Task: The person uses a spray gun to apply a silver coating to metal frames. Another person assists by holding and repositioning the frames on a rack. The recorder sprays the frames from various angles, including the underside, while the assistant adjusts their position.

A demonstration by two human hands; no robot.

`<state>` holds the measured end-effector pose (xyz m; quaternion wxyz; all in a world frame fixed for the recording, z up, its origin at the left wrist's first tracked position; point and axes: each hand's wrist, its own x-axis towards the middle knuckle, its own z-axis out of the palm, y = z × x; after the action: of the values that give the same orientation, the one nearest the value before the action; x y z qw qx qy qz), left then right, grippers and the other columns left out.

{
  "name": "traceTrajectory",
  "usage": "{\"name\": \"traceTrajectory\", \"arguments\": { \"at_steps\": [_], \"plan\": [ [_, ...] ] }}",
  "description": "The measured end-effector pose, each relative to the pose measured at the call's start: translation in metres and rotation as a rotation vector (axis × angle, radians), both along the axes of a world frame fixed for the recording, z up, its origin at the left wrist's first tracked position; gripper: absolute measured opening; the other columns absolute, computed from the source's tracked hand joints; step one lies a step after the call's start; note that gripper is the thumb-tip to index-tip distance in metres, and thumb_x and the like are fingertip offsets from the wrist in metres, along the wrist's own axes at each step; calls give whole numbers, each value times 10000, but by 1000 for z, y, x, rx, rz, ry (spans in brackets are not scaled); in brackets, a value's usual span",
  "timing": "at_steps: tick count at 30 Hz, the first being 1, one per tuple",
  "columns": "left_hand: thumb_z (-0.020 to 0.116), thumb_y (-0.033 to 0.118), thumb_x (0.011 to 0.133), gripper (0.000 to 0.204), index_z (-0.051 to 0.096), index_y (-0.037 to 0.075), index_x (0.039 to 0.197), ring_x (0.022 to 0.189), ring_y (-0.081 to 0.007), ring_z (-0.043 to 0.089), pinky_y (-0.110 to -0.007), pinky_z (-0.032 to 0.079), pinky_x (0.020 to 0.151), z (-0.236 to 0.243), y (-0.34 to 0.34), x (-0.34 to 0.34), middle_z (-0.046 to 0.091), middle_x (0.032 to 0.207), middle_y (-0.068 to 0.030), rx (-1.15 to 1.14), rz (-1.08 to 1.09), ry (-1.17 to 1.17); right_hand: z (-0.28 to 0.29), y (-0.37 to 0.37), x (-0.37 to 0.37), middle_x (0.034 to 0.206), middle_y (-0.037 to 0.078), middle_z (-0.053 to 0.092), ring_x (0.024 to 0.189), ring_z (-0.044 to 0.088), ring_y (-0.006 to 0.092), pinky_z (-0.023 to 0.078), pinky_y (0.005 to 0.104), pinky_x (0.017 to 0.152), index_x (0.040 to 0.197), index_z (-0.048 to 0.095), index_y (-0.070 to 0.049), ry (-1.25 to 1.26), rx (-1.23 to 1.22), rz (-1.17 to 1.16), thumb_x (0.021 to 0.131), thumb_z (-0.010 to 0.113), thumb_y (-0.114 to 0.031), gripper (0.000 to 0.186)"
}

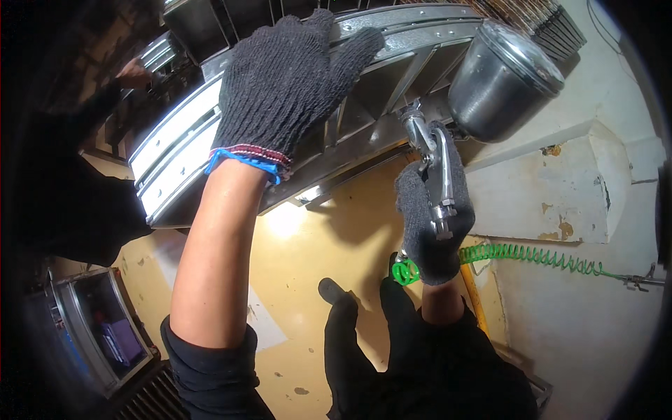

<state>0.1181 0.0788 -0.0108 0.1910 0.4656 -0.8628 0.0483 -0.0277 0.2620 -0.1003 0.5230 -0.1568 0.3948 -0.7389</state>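
My left hand point(283, 91), in a dark knitted glove, grips the top of a curved, riveted metal frame point(171, 178), with its fingertips over the far edge and thumb reaching right. My right hand point(434, 210), also gloved, is closed round a silver spray gun point(416, 129) with a round metal cup point(500, 84) on its right side. The gun points up toward the frame's underside, where crossbars show. A green coiled hose point(532, 255) runs from near my right hand to a fitting on the right.
Another person's hand point(131, 73) and dark sleeve are at upper left. A metal-framed box point(101, 329) sits at lower left. A pale wall point(602, 329) with peeling paint is at right. My legs stand on the yellow floor point(287, 259). Metal racks point(553, 31) line the top.
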Motion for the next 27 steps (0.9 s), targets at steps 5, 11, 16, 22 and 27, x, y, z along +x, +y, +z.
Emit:
{"name": "traceTrajectory", "arguments": {
  "at_steps": [5, 11, 16, 22, 27],
  "plan": [
    [427, 620, 971, 628, 618, 35, 846, 524, -229, 537, -378, 443, 534, 26, 9, -6, 544, 583, -103, 162, 35, 120, -20, -3, -10, 918, 38, 647, 743, 600, 80, 484, 219, 617, 1171, 586, 4, 476, -140, 38, 914, 619, -55, 265],
    [473, 534, 975, 524, 601, 41, 854, 520, -265, 539, -398, 446, 537, 17, 10, -10, 543, 588, -123, 56, -4, 188, -12, -4, -12, 867, -9, 594, 709, 548, 57, 444, 199, 595, 1141, 593, -2, 1365, -72, 10, 926, 608, -44, 220],
    [509, 486, 957, 454, 593, 46, 881, 571, -290, 575, -429, 463, 575, 18, 12, -10, 569, 647, -156, -38, 2, 146, -28, -3, -13, 850, -23, 577, 700, 534, 48, 432, 187, 592, 1150, 589, -5, 1292, -73, -5, 915, 627, -15, 238],
    [522, 474, 946, 428, 579, 52, 909, 653, -310, 606, -438, 486, 639, 21, 15, -15, 578, 700, -177, 26, 25, 144, -33, -2, -19, 837, -23, 572, 683, 515, 35, 421, 185, 578, 1191, 590, -5, 899, -95, 46, 909, 635, -1, 285],
    [540, 474, 932, 421, 600, 59, 971, 718, -321, 621, -454, 487, 682, 22, 21, -17, 594, 752, -185, 14, 83, 151, -33, -1, -27, 801, 22, 567, 704, 530, 85, 443, 223, 620, 1236, 556, 5, 905, -74, 129, 858, 625, 54, 387]
  ]
}}
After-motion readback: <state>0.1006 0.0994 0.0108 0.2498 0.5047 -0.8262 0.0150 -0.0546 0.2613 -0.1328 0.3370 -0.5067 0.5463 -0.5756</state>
